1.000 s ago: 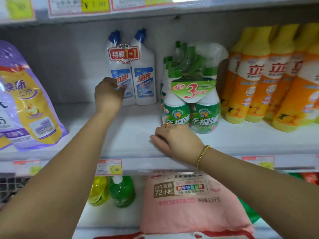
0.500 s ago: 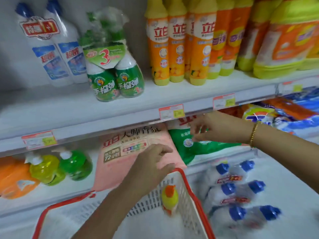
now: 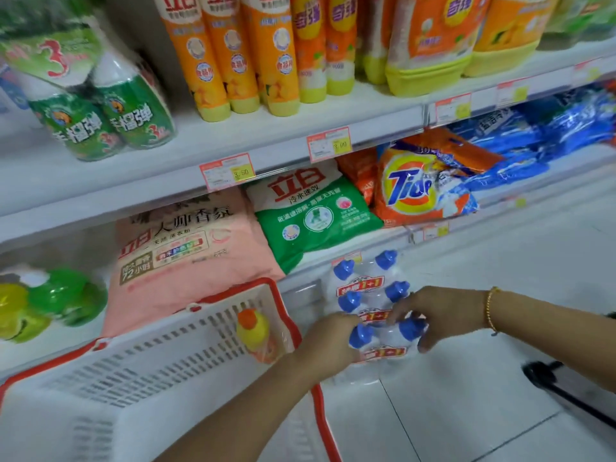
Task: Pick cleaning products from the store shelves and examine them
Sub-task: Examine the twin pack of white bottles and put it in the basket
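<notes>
Blue-capped twin pack (image 3: 385,351) down on the lowest shelf (image 3: 450,261) has both the left hand (image 3: 330,338) and right hand (image 3: 443,315) curled round its necks, so I'd say grabbed but not lifted or examined yet, one yellow bottle (image 3: 253,331) already in the basket (image 3: 289,315).

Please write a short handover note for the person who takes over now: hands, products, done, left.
Left hand: grips the left cap of the nearest twin pack of white plastic bottles with blue caps.
Right hand: grips its right cap.
The pack lies on the bottom shelf.
Done: a yellow bottle with orange cap is in the white red-rimmed plastic basket.
Left: lift the pack and examine it.
</notes>
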`<state>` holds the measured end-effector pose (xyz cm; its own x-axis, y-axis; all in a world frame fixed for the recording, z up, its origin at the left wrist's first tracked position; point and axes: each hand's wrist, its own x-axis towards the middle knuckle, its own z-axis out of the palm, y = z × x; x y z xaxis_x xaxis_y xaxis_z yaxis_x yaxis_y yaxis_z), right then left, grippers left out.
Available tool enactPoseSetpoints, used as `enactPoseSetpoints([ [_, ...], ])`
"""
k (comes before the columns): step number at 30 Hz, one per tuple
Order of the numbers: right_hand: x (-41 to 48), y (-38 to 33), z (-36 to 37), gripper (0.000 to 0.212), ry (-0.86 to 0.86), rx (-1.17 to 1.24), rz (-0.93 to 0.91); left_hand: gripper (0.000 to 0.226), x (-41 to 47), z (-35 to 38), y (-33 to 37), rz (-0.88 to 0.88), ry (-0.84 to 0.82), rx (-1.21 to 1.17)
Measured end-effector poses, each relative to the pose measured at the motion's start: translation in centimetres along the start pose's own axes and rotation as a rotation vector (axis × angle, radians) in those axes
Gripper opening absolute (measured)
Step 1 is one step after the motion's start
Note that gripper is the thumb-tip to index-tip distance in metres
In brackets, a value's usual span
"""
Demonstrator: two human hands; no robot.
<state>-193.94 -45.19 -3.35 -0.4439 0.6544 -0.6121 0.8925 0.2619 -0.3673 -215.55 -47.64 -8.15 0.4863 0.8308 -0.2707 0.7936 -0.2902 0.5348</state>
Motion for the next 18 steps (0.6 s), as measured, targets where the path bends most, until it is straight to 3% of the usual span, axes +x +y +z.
enactPoseSetpoints([
  [5, -0.7, 1.0, 0.8, 0.045, 0.177, 0.213, -0.091, 0.032, -0.9, -2.9, 0.7, -0.017, 0.103, -0.027],
  [9, -2.4, -0.5, -1.9, 0.045, 0.372, 0.594, -0.198, 0.036, -3.6, -10.0, 2.9, -0.018, 0.272, -0.061],
  [11, -2.8, -2.2, -2.8, 0.049, 0.391, 0.755, -0.246, 0.035, -5.7, -14.3, 3.6, -0.019, 0.371, -0.131],
  [15, -3.7, -7.6, -6.3, 0.052, 0.558, 0.822, -0.320, 0.041, -10.1, -22.2, 5.3, 0.099, 0.593, -0.497],
  [18, -5.2, -12.6, -10.5, 0.035, 0.728, 0.863, -0.453, 0.040, -12.7, -26.4, 4.6, 0.207, 0.781, -0.715],
])
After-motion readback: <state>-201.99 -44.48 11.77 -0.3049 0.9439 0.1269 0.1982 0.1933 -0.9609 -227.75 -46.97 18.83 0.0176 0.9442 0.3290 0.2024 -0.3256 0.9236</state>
